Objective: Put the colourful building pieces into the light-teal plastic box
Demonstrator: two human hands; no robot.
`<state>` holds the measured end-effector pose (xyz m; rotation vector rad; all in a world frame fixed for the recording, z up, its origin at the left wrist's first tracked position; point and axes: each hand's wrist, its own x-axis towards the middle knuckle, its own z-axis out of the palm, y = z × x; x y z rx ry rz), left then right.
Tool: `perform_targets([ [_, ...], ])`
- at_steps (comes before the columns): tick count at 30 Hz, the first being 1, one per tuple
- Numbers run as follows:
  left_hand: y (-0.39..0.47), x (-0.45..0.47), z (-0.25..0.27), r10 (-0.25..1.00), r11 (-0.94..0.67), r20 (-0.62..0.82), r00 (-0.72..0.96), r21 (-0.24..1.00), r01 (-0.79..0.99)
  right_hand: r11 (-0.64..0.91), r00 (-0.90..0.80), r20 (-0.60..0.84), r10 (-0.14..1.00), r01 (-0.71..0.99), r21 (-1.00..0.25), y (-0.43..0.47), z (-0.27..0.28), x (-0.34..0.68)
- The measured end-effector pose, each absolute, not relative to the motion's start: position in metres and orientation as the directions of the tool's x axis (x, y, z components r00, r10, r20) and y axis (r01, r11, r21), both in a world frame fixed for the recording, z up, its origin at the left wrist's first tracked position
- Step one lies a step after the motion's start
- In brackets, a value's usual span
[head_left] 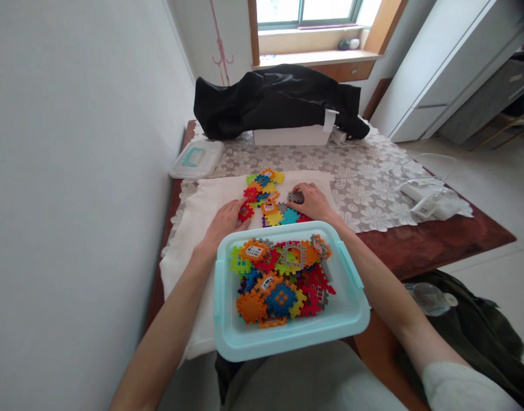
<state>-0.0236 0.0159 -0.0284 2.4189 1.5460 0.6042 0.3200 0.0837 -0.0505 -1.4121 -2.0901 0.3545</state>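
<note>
My left hand (226, 221) is closed at the edge of a red interlocking plastic tile (245, 213), thumb and fingers on either side of it. My right hand (314, 201) pinches a grey interlocking tile (295, 197) a little to the right. Between my hands lies a cluster of toothed tiles in several colours, among them a yellow tile (273, 218) and a light-blue tile (290, 216). Nearest me, a pale turquoise plastic box (221, 297) holds a heap of similar tiles, including a blue window tile (281, 299). Its far rim hides part of the cluster.
A white cloth (193, 228) lies under the tiles on a lace-covered table (365, 194). A box lid (197, 160) rests at the back left by the wall. Black sheeting (279, 97) covers something behind; a white device (433, 200) with a cable sits right.
</note>
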Motion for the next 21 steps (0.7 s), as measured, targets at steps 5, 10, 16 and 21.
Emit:
perform_targets([
  [5, 0.013, -0.021, -0.023, 0.919, -0.39, 0.204, 0.337, 0.355, 0.849, 0.414, -0.278, 0.318, 0.906, 0.738, -0.533, 0.084, -0.052, 0.319],
  [10, 0.01, -0.02, -0.019, 0.928, -0.373, 0.198, 0.317, 0.437, 0.819, 0.389, -0.23, 0.332, 0.915, 0.722, -0.572, 0.083, -0.051, 0.317],
  [16, 0.007, -0.02, -0.014, 0.949, -0.315, 0.181, 0.257, 0.535, 0.784, 0.349, -0.131, 0.348, 0.928, 0.629, -0.695, 0.083, -0.046, 0.314],
  [21, 0.007, -0.019, -0.012, 0.96, -0.27, 0.239, 0.142, 0.676, 0.686, 0.347, -0.129, 0.325, 0.937, 0.471, -0.811, 0.079, -0.034, 0.311],
])
